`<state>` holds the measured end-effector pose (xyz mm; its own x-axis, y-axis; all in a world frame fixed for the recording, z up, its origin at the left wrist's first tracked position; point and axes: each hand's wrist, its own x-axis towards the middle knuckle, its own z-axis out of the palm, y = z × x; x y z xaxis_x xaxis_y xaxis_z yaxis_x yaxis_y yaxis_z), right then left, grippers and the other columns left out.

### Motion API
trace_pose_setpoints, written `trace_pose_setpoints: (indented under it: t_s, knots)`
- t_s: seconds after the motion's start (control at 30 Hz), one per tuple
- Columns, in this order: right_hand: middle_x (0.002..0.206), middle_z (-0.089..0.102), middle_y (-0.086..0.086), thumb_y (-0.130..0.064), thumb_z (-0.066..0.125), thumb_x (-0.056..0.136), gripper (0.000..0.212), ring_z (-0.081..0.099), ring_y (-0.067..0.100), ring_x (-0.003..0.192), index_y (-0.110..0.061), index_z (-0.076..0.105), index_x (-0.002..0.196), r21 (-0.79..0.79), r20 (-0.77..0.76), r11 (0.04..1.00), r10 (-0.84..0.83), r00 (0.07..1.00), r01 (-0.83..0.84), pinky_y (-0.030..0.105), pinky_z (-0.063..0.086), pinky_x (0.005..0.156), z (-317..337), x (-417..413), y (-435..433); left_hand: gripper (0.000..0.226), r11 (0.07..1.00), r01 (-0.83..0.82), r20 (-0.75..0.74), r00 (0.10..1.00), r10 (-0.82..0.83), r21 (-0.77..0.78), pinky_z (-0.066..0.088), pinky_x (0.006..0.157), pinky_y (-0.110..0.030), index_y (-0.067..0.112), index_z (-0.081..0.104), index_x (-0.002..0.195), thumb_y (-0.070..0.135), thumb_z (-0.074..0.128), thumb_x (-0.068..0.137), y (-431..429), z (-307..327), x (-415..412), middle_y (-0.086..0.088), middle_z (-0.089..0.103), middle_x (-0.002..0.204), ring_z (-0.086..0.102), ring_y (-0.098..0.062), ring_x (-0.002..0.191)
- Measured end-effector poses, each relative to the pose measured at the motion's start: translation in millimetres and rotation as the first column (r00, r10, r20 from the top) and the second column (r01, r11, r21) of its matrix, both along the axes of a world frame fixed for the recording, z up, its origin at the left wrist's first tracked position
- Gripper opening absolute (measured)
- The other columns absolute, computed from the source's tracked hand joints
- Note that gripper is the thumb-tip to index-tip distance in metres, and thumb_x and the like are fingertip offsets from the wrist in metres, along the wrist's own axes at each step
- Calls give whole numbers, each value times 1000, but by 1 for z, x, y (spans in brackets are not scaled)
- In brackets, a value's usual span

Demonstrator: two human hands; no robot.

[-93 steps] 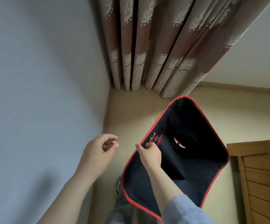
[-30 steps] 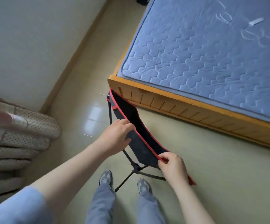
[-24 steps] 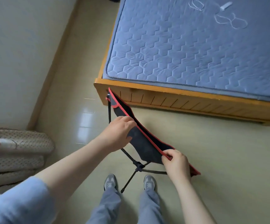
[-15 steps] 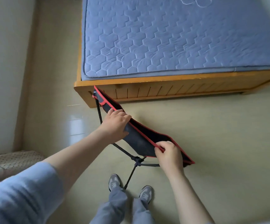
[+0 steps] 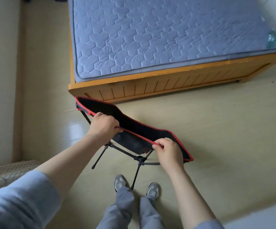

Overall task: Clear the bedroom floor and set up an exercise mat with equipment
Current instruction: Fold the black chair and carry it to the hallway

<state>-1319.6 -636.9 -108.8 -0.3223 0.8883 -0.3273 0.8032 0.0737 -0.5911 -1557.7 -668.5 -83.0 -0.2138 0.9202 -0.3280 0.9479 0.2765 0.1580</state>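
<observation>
A folding camp chair [image 5: 134, 126] with a black fabric seat, red piping and thin black legs stands over the beige floor, just in front of my feet. My left hand [image 5: 102, 125] grips the red near edge of the seat toward its left. At the right end, my right hand [image 5: 167, 150] pinches the same red edge. The chair's far left corner sits close to the corner of the bed frame. Its legs [image 5: 137, 164] spread out under the fabric.
A wooden bed frame [image 5: 150, 86] with a blue quilted mattress [image 5: 150, 35] fills the far side. A white wall [image 5: 0, 80] runs along the left, with dotted curtain fabric [image 5: 10, 169] on the floor at lower left. Open floor [image 5: 233, 129] lies to the right.
The view has swung from the curtain corner round to the bed. My left hand took hold of the seat edge, and both hands have carried the chair slightly right along the bed's foot.
</observation>
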Motion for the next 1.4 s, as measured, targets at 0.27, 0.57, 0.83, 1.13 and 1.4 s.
trace_pose_setpoints:
  t_s: [0.27, 0.57, 0.83, 1.13, 1.4]
  knots:
    - [81, 61, -7, -10, 67, 84, 10, 56, 9, 74, -17, 72, 80, 99, -112, 990, -89, 990, 100, 16, 36, 65, 61, 43, -10, 24, 995, -20, 184, 983, 1, 101, 54, 72, -34, 19, 73, 87, 37, 58, 90, -21, 52, 37, 6, 64, 85, 60, -14, 80]
    - [74, 60, -16, -5, 71, 80, 12, 56, -1, 72, -16, 73, 77, 370, -183, 919, -70, 981, 135, 5, 36, 67, 177, 108, 6, 17, 942, -15, 278, 957, -84, 335, 53, 64, -32, 24, 74, 87, 34, 61, 87, -17, 151, 96, 10, 62, 78, 57, -8, 72]
    - [76, 63, -13, -9, 71, 83, 9, 61, 12, 77, -17, 72, 80, 560, -260, 792, -108, 959, 241, 38, 52, 70, 267, 213, 25, 22, 831, 132, 294, 896, -333, 540, 44, 56, -27, 28, 71, 75, 46, 61, 83, 26, 247, 184, 13, 55, 68, 54, -6, 67]
    - [78, 62, -18, -11, 69, 85, 12, 62, 11, 79, -22, 71, 81, 645, -321, 683, -164, 933, 342, 37, 53, 71, 318, 321, 42, 13, 713, 207, 267, 829, -491, 670, 46, 59, -29, 32, 70, 75, 40, 66, 84, 76, 304, 289, 13, 56, 70, 56, -8, 71]
    - [78, 64, -18, -18, 66, 87, 10, 62, 17, 82, -24, 73, 83, 701, -319, 574, -279, 906, 424, 43, 50, 75, 333, 385, 81, 18, 615, 313, 251, 710, -658, 724, 47, 59, -29, 27, 72, 76, 40, 60, 81, 147, 315, 352, 12, 56, 69, 57, -8, 69]
